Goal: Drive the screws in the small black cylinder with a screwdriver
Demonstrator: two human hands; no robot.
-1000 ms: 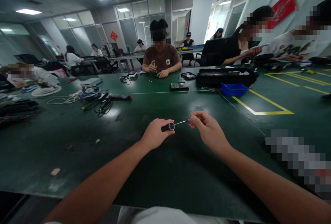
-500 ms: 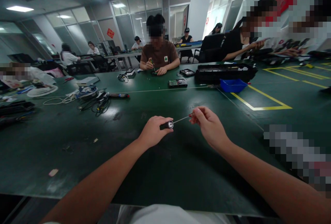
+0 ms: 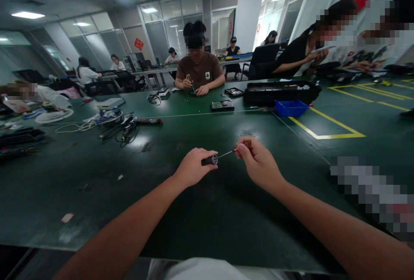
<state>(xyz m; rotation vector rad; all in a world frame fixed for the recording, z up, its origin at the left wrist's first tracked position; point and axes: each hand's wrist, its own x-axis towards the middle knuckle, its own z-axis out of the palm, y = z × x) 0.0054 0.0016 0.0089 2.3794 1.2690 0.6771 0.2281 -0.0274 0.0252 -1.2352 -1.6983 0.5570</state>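
My left hand [image 3: 194, 166] is closed round a dark cylinder [image 3: 208, 160] whose round, metallic-looking end faces right. Between the thumb and fingers of my right hand [image 3: 254, 157] is a screwdriver [image 3: 233, 150] with a reddish handle and a thin metal shaft. Its shaft points left and its tip meets the open end of the cylinder; how deep it reaches I cannot tell. Both hands are above the green tabletop [image 3: 181, 224], near the middle of the view.
Beyond my hands lie a hard drive [image 3: 222, 105], a blue bin [image 3: 291, 107] and a long black housing [image 3: 281, 92]. Cables [image 3: 124, 131] and a white fan grille [image 3: 54, 115] are at the left. A co-worker [image 3: 200, 71] sits opposite. Yellow tape [image 3: 339, 135] marks the table at the right.
The screwdriver has moved closer to the cylinder, with less of its shaft showing between my hands. The cylinder has turned slightly, showing more of its dark side.
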